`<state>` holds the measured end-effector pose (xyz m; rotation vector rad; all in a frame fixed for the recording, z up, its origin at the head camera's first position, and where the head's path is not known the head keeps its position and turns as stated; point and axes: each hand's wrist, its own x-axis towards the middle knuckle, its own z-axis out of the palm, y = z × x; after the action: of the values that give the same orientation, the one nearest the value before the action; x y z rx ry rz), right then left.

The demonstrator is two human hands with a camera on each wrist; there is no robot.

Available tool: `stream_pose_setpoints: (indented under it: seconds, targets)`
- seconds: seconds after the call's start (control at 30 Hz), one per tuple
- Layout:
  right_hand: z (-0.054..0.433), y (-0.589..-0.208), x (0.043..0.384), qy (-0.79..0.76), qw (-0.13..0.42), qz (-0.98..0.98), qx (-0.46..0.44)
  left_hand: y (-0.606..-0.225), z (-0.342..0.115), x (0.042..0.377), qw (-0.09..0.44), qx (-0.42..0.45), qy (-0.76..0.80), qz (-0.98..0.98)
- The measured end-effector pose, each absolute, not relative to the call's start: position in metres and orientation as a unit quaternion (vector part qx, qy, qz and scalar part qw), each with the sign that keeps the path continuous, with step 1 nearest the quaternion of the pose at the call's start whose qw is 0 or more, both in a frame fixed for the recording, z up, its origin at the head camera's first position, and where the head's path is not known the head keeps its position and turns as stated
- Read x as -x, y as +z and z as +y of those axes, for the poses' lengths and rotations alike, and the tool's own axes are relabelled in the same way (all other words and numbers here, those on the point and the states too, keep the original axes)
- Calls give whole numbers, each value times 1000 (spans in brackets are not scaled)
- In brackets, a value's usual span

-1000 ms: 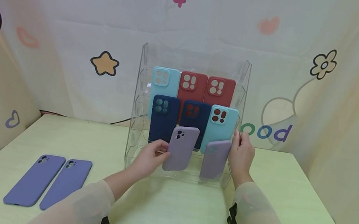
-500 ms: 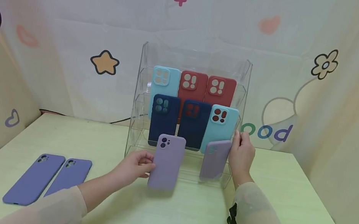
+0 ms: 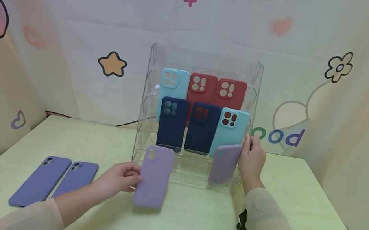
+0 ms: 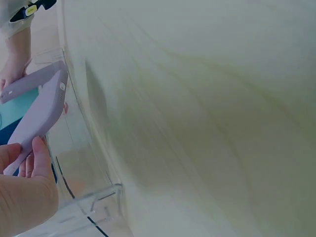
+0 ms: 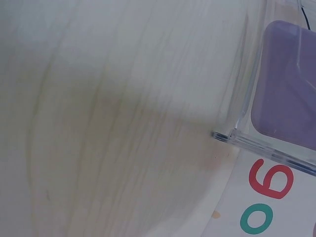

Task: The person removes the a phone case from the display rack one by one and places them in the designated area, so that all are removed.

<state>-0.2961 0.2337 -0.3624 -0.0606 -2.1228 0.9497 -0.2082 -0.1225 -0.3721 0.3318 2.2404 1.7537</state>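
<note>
My left hand [image 3: 120, 179] pinches a lilac phone case [image 3: 154, 177] by its left long edge, holding it upright in front of the rack's lower left. The left wrist view shows thumb and fingers on this case [image 4: 42, 111]. At the right of the clear acrylic display rack [image 3: 182, 178], my right hand [image 3: 252, 157] grips the rack's side edge with curled fingers. Close beside it, a second lilac phone case [image 3: 224, 164] leans at a slant in the bottom tier. The right wrist view shows this case [image 5: 289, 84] through the clear side; the hand is outside that view.
Higher tiers hold a light blue case [image 3: 173, 89], two red cases [image 3: 201, 93], two navy cases [image 3: 171, 129] and another light blue one [image 3: 230, 128]. Two violet-blue phone cases [image 3: 40, 181] lie on the table [image 3: 182, 226] at left, the inner one partly behind my left forearm.
My left hand has drawn its lilac case left, down and towards me, away from the rack's bottom tier. My right hand keeps its place at the rack's side. The view has shifted slightly.
</note>
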Motion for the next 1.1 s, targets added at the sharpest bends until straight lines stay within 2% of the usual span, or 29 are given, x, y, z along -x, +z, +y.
stream_pose_setpoints:
  seconds: [0.33,0.57,0.9,1.1]
  targets:
    - [234,-362,297,377,403,-834,14,-380,-147,195,179,-103,622,755]
    - [235,-362,298,381,402,-832,15,-386,-157,189,173,-99,619,760]
    - [234,-362,298,381,401,-833,18,-388,-170,183,200,-90,606,764]
    - [235,-363,298,379,408,-830,16,-389,-176,181,197,-88,574,790]
